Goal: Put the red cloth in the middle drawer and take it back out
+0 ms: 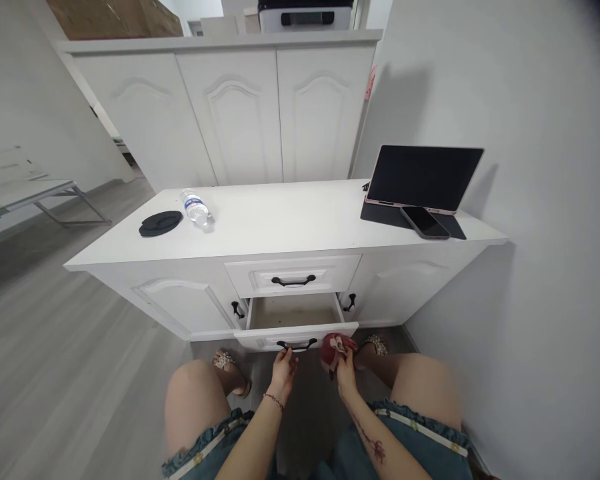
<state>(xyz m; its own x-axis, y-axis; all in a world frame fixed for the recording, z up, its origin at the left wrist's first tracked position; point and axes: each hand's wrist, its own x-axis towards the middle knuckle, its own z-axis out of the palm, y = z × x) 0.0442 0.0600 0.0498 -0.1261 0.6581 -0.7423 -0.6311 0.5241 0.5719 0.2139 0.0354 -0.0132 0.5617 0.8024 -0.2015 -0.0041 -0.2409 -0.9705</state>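
Observation:
The lower drawer point(265, 341) of a white cabinet is pulled out, and its inside shows a bare light bottom. My left hand point(283, 372) is at the left end of the drawer's black handle point(305, 345), its fingers curled against it. In my right hand point(347, 373) is a dark red cloth item with a pale bow point(331, 350), held beside the right end of the drawer front. Its exact kind is not clear. Above, the upper drawer point(253, 280) is closed.
On the white cabinet top point(280, 217) lie a plastic water bottle point(196, 208) and a flat black object point(161, 223) at left. A tablet point(425, 177) stands at right, with a phone point(425, 222) before it. My knees flank the drawer; a wall point(555, 267) rises at right.

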